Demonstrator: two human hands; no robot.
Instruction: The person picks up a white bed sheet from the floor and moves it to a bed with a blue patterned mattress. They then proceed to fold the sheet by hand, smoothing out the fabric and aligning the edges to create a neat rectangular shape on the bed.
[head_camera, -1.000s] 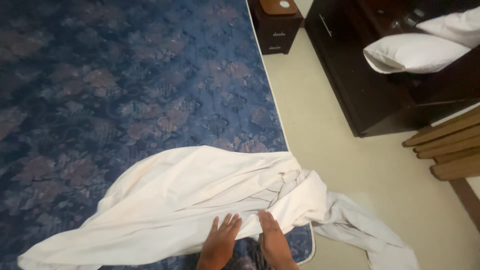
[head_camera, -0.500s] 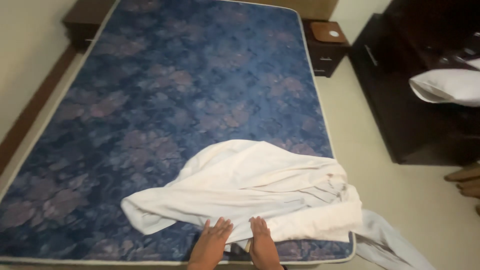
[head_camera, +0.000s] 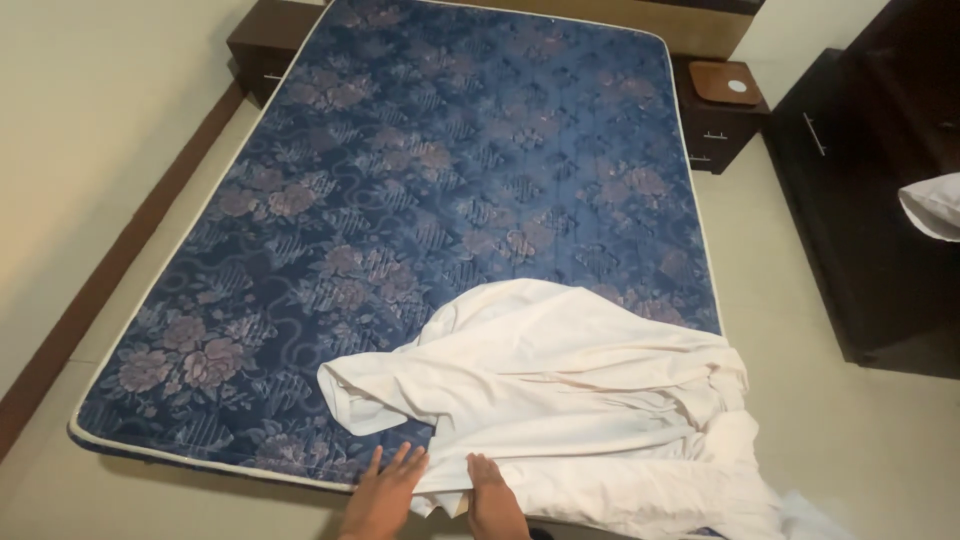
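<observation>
Left hand (head_camera: 385, 490) flat, fingers spread, grip released, on mattress (head_camera: 420, 200) edge touching white sheet (head_camera: 560, 400); right hand (head_camera: 492, 492) grip clenched on sheet edge.

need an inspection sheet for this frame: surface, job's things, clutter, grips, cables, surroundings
Surface: bare blue floral mattress with white piping, mostly uncovered.
Job's things: white sheet, crumpled in a heap at the near right corner, spilling over the right edge toward the floor.
Clutter: nothing seen on the mattress besides the sheet.
Grips: left hand flat, fingers spread, at the sheet's near edge; right hand pressed on the sheet; neither clearly grasps it.
Cables: nothing seen.
Surroundings: dark nightstand at the far right of the bed, another nightstand at the far left, dark cabinet on the right with a white pillow on it, pale tiled floor.
</observation>
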